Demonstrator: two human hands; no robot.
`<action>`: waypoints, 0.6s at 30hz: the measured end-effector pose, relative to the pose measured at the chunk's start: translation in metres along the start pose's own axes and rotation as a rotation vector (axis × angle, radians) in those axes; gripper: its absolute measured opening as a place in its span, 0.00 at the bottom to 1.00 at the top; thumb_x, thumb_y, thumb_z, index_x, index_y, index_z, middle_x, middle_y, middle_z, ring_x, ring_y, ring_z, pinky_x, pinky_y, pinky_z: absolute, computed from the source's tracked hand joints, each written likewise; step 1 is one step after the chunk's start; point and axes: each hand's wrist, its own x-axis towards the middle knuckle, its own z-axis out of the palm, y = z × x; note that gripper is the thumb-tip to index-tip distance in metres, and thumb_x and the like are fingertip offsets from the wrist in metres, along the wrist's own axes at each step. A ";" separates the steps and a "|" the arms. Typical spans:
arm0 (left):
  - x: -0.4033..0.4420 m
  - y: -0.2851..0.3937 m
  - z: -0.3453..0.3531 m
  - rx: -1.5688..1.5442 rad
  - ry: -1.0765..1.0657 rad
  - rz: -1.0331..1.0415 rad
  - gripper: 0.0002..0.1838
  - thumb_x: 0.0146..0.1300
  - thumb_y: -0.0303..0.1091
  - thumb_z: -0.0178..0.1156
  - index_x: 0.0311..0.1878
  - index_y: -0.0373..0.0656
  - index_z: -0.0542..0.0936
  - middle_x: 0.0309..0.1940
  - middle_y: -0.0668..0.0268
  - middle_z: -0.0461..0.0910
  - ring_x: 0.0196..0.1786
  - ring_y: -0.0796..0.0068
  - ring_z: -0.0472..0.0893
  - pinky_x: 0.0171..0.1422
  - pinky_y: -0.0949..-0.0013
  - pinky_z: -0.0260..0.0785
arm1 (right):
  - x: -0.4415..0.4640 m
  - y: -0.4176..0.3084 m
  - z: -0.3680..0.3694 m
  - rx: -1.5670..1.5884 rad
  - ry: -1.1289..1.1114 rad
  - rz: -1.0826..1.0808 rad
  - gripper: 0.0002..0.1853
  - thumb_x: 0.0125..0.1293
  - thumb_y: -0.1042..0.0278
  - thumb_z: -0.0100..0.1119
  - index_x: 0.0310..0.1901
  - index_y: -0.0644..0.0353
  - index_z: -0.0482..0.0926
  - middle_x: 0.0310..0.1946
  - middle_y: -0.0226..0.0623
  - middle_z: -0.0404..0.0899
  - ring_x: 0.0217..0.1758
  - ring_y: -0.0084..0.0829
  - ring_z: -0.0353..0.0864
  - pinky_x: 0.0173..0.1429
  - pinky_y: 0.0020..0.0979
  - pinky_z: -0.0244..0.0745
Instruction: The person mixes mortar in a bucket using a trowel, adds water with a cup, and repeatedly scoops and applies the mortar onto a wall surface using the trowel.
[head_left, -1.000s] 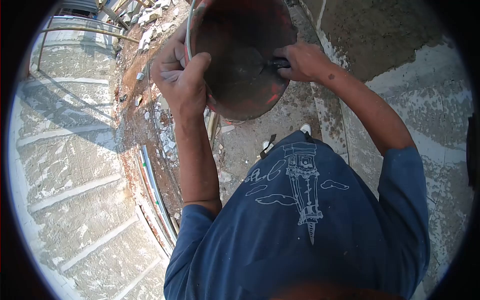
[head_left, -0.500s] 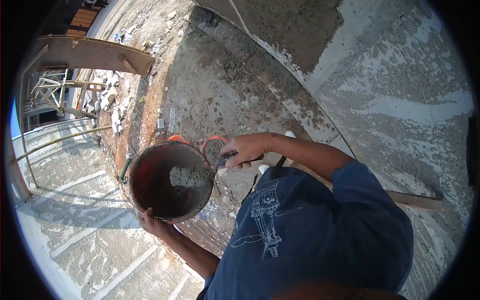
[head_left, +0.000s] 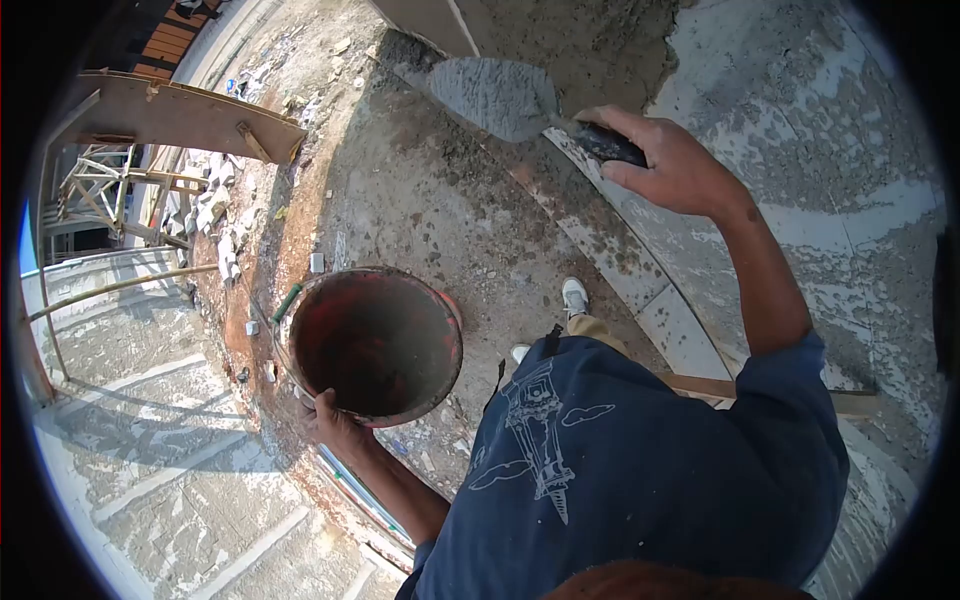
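Observation:
My left hand (head_left: 332, 424) grips the near rim of a mortar-stained bucket (head_left: 437, 345), which is tilted so that its dark inside faces me. Some grey residue coats its inner wall. My right hand (head_left: 662, 165) is closed around the dark handle of a trowel (head_left: 495, 97), out to the upper right of the bucket. The trowel's broad blade is smeared grey and lies over the edge of the darker, wet-looking mortar patch (head_left: 575, 45) on the wall. Whether the blade touches the patch, I cannot tell.
A rough, partly coated wall (head_left: 790, 180) runs along the right. Broken blocks (head_left: 210, 205) and rubble lie at the upper left, near a wooden board (head_left: 200, 115) and a long pole (head_left: 130, 290). My shoe (head_left: 575, 296) stands on the dirt ground.
The trowel has moved from the bucket's mouth up and right to the wall; the mortar it carried no longer shows over the bucket. The bucket has shifted slightly right, covering the orange-rimmed container.

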 end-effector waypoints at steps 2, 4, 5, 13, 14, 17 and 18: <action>0.007 -0.009 0.006 -0.065 -0.155 0.042 0.20 0.53 0.21 0.57 0.51 0.29 0.82 0.45 0.57 0.86 0.43 0.69 0.85 0.53 0.69 0.78 | 0.003 -0.017 0.054 -0.080 -0.072 -0.220 0.27 0.66 0.63 0.64 0.68 0.50 0.76 0.56 0.48 0.82 0.56 0.49 0.85 0.61 0.49 0.78; 0.009 -0.009 0.025 -0.109 -0.260 0.093 0.19 0.54 0.21 0.56 0.51 0.30 0.82 0.44 0.58 0.85 0.42 0.70 0.85 0.53 0.69 0.79 | 0.006 -0.058 0.085 -0.323 -0.198 -0.331 0.22 0.64 0.67 0.63 0.61 0.50 0.79 0.49 0.42 0.84 0.53 0.47 0.86 0.56 0.51 0.79; 0.001 0.002 0.044 -0.126 -0.289 0.120 0.18 0.55 0.21 0.56 0.50 0.31 0.82 0.44 0.58 0.85 0.42 0.71 0.85 0.53 0.69 0.79 | 0.013 -0.068 0.110 -0.351 -0.117 -0.383 0.20 0.64 0.68 0.62 0.58 0.51 0.80 0.46 0.39 0.83 0.51 0.47 0.86 0.55 0.51 0.79; -0.008 0.040 0.072 -0.262 -0.499 0.272 0.17 0.57 0.21 0.56 0.50 0.29 0.82 0.42 0.58 0.87 0.41 0.74 0.85 0.51 0.70 0.79 | -0.009 -0.194 0.180 -0.668 -0.051 -0.693 0.15 0.62 0.71 0.61 0.51 0.60 0.83 0.39 0.42 0.83 0.45 0.42 0.88 0.49 0.43 0.83; -0.004 0.044 0.065 -0.249 -0.517 0.309 0.17 0.57 0.21 0.56 0.50 0.29 0.82 0.43 0.58 0.87 0.42 0.73 0.86 0.51 0.70 0.79 | -0.010 -0.205 0.163 -0.695 -0.049 -0.744 0.15 0.62 0.71 0.60 0.51 0.61 0.83 0.39 0.42 0.84 0.45 0.41 0.88 0.49 0.42 0.83; -0.019 0.071 0.062 -0.304 -0.511 0.417 0.18 0.56 0.20 0.56 0.51 0.27 0.82 0.45 0.55 0.87 0.43 0.71 0.86 0.53 0.70 0.79 | 0.023 -0.222 0.148 -0.793 -0.114 -0.389 0.13 0.61 0.71 0.63 0.46 0.62 0.87 0.40 0.47 0.88 0.46 0.42 0.91 0.48 0.42 0.85; -0.019 0.078 0.059 -0.323 -0.533 0.457 0.18 0.56 0.20 0.56 0.51 0.27 0.82 0.45 0.54 0.87 0.44 0.71 0.86 0.54 0.70 0.79 | 0.016 -0.224 0.158 -0.804 -0.161 -0.383 0.13 0.60 0.71 0.63 0.46 0.62 0.88 0.39 0.47 0.89 0.46 0.42 0.91 0.48 0.42 0.85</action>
